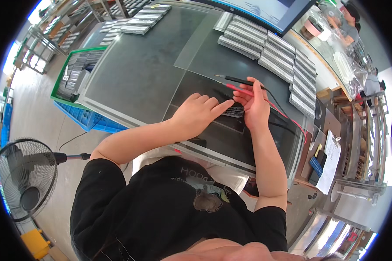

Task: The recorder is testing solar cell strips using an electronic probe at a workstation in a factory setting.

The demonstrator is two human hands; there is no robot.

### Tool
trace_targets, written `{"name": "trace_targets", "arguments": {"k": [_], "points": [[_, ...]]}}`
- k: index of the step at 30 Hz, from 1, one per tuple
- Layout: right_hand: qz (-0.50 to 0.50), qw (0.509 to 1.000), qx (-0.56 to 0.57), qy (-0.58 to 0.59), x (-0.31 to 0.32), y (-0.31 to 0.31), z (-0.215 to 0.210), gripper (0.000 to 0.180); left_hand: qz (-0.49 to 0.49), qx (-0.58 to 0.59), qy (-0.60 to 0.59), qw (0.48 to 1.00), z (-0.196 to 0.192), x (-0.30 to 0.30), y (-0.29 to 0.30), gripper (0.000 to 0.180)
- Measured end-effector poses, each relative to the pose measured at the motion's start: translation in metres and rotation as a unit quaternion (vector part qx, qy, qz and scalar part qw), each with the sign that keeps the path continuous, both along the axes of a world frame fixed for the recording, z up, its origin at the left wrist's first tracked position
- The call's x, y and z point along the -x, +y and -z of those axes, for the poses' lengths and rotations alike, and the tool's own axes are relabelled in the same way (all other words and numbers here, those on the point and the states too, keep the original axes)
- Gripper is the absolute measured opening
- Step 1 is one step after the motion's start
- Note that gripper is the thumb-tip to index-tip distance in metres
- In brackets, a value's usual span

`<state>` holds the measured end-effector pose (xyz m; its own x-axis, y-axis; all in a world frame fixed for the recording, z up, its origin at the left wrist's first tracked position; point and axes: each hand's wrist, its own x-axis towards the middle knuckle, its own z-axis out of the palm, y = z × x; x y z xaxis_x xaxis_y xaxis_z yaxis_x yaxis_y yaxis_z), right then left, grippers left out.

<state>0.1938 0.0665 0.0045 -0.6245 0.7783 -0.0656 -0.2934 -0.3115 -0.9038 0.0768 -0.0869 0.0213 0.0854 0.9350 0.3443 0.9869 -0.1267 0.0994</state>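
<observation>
My right hand point(257, 105) grips a pair of test probes, with the fingers bent round their handles. One is a black probe point(233, 79), the other a red probe point(241, 90), and both tips point left above the table. My left hand point(196, 114) is palm down over the dark tabletop, one finger stretched toward the right hand and the others loosely bent apart. Between both hands lies a small dark ribbed strip point(234, 112), partly covered. The stretched finger is at its upper edge; whether it presses on it I cannot tell.
Stacked grey-and-white strips point(244, 37) line the table's far right, below a monitor point(265, 13). A green crate point(59, 82) of dark pieces adjoins the left edge, above a blue crate point(89, 118). A fan point(28, 180) stands left; a clipboard point(329, 161) lies right. Probe cables trail rightward.
</observation>
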Motion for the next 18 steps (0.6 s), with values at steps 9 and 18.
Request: {"name": "trace_targets", "arguments": {"k": [9,18], "points": [[0.008,1.000,0.005,0.001,-0.002,0.003,0.001,0.032,-0.103,-0.020,0.053,0.993,-0.025,0.084,-0.048,0.053],[-0.009,1.000,-0.002,-0.020,-0.003,0.008,0.001,0.032,-0.215,0.059,-0.072,0.972,-0.023,0.188,-0.131,0.050]]}}
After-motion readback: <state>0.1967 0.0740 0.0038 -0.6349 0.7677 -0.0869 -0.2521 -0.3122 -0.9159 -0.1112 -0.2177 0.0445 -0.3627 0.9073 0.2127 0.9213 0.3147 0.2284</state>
